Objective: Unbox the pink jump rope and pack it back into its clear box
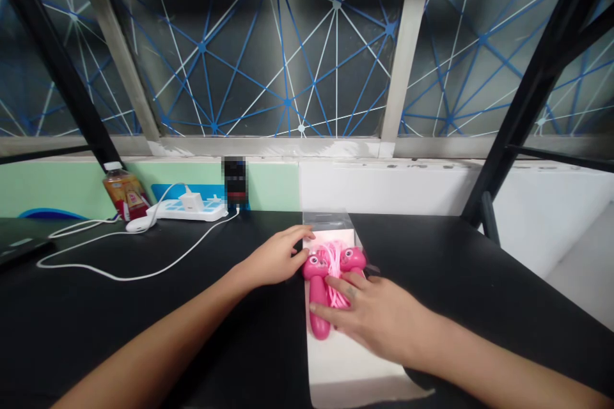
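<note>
A pink skipping rope [320, 281] with two cartoon-faced handles and a coiled pink cord lies in a long white box [345, 364] with a clear plastic end [330, 222]. My right hand [367, 313] rests on the handles and cord, fingers curled over them. My left hand [275, 259] touches the box's left edge beside the handles, with its fingers loosely bent and nothing held in them.
The box sits on a black table [144, 332]. At the back left are a white power strip [187, 208] with a charger and white cable [119, 275], a bottle of orange drink [125, 195] and a dark flat device [22, 248]. Black frame posts stand at both sides.
</note>
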The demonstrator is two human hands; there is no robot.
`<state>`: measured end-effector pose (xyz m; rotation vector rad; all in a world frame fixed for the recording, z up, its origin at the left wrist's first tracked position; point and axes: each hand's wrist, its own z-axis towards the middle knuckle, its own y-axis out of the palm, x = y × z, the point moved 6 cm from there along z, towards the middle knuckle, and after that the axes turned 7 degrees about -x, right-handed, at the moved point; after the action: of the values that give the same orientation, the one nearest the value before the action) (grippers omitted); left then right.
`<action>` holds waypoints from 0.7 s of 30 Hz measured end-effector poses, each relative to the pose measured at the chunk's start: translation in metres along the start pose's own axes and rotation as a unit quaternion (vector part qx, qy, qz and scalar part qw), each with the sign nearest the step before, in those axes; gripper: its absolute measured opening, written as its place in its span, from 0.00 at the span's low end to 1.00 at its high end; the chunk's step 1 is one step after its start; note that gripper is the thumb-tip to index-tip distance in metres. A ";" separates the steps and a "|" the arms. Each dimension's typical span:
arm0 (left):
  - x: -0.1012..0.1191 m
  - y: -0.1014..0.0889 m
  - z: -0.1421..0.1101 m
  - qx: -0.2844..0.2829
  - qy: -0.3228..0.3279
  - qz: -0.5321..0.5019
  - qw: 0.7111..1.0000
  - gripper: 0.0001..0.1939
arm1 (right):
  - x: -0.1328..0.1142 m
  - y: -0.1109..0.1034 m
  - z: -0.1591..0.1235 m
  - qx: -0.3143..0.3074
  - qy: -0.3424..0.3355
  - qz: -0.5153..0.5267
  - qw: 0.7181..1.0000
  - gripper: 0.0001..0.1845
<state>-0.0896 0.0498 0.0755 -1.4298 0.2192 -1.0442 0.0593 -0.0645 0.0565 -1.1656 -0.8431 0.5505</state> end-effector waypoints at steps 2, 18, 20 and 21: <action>0.001 -0.001 0.000 -0.002 0.001 0.011 1.000 0.16 | -0.001 -0.003 0.001 0.003 0.016 0.018 1.000 0.23; 0.032 0.004 -0.010 -0.048 0.043 0.075 0.995 0.17 | 0.010 -0.003 0.008 0.072 0.051 -0.026 0.996 0.20; 0.029 0.004 -0.008 -0.043 0.041 0.075 0.995 0.20 | 0.000 -0.006 0.002 0.071 0.000 0.027 0.997 0.22; 0.028 0.004 -0.007 -0.041 0.040 0.073 0.996 0.21 | -0.007 -0.007 -0.002 0.056 -0.031 0.066 0.996 0.23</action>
<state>-0.0767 0.0252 0.0828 -1.4239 0.4225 -0.9814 0.0567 -0.0731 0.0610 -1.1111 -0.7811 0.7378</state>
